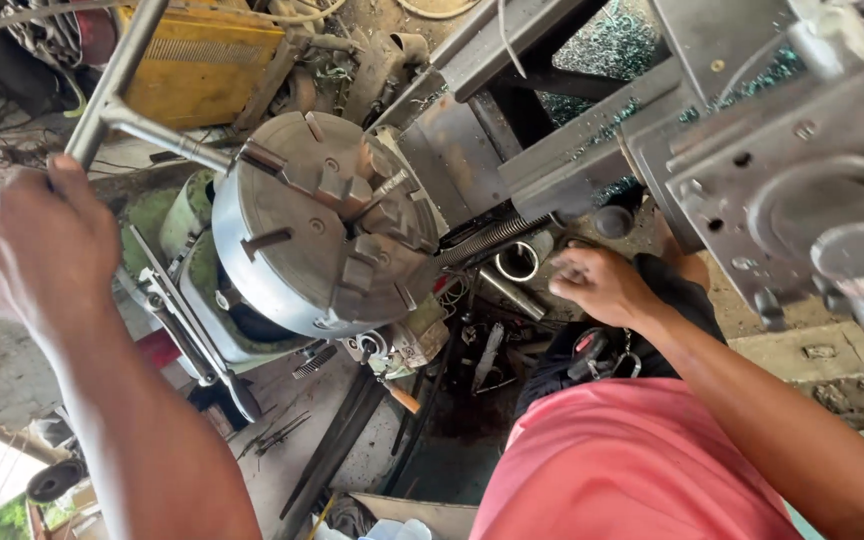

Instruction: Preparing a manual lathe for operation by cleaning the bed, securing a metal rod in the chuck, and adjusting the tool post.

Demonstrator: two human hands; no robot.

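Observation:
My left hand [37,245] grips the long handle of a steel T-shaped chuck key [112,90], whose shank runs into the rim of a round grey lathe chuck [322,225]. The chuck has several stepped jaws closed around a small workpiece [384,187] at its centre. My right hand [602,285] is lower, beside the lathe bed, fingers curled near a short metal tube [518,262]; whether it holds anything I cannot tell. My pink shirt [632,460] fills the lower middle.
The lathe carriage and tool post [802,170] loom at the right. A lead screw [492,238] runs under the bed. A yellow machine [197,60] sits at the top left. Tools and scrap [482,360] litter the floor below the chuck.

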